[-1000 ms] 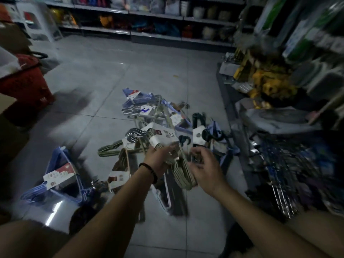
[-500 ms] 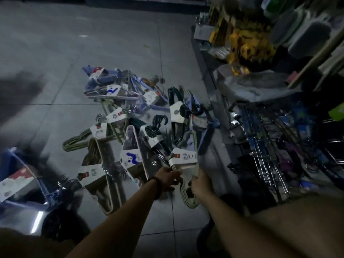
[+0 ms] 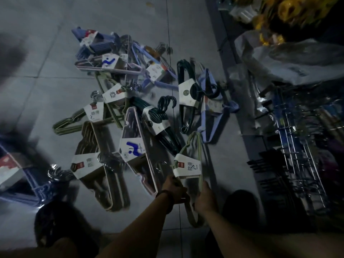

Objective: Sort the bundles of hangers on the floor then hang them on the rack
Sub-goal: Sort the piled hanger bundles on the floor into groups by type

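Within the last second I had drawn the green hanger bundle (image 3: 188, 167) out of the pile (image 3: 134, 116) toward me. My left hand (image 3: 174, 190) and right hand (image 3: 205, 199) both gripped its frame, low over the floor (image 3: 46, 53). I judged it singled out but not yet hung on the rack (image 3: 297, 164).

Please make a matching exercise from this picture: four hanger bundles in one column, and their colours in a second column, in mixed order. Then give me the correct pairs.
Column one
1. hand-held bundle, gripped by the left hand and the right hand
2. nearer bundle with a blue mark on its label
3. central bundle, hooks pointing away from the person
4. farthest bundle

Column two
A. blue
B. pale green
C. dark green
D. lilac-pink

Pairs: 1-B, 2-D, 3-C, 4-A
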